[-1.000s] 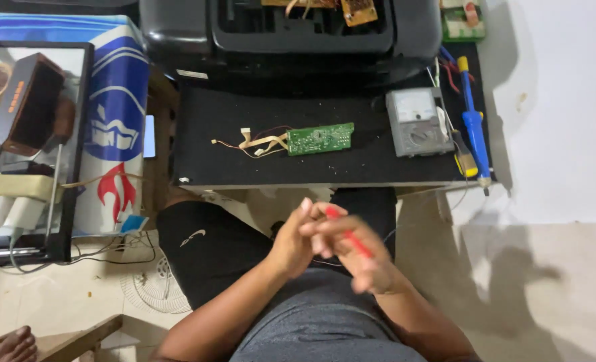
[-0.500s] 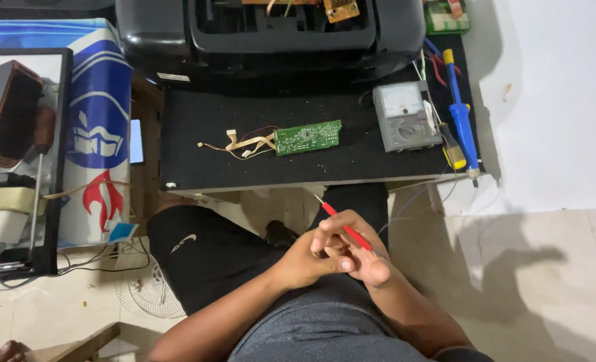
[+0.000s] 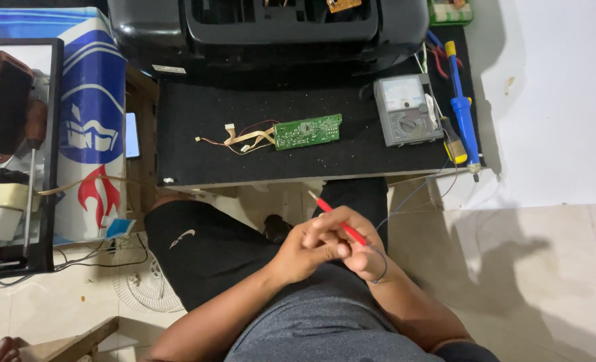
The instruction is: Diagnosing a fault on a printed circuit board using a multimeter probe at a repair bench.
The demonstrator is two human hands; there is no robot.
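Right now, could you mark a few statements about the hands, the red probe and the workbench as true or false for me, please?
1. Both hands hold the red probe together over the lap. True: the left hand and the right hand close around it.
2. The green circuit board lies on the floor. False: it lies on the black mat.
3. The grey analogue meter sits right of the board. True.
4. The blue-handled tool is in the left hand. False: it lies beside the meter, untouched.
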